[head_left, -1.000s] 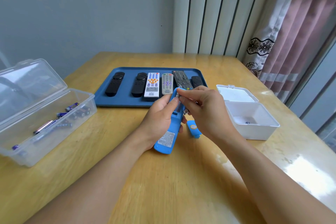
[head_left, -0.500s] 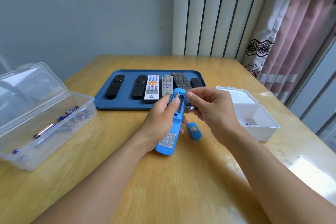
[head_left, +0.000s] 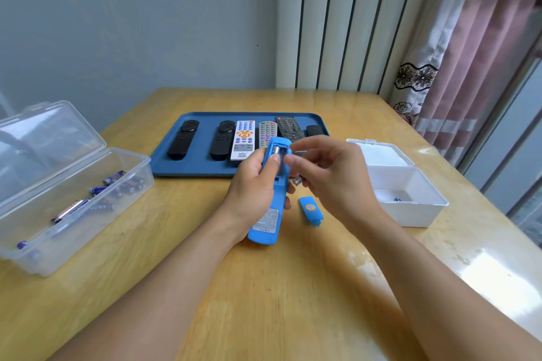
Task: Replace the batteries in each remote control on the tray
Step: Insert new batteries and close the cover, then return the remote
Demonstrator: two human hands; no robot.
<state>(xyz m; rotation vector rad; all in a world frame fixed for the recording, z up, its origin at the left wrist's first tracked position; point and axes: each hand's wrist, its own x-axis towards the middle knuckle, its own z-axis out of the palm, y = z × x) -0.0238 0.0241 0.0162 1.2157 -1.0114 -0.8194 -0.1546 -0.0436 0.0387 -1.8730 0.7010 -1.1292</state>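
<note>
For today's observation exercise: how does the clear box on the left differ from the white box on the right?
The clear box is see-through and long; the white box is opaque and shorter. The clear box holds many batteries; the white box shows just one small dark item, too small to identify. Both sit on the table with hinged lids open.
</note>
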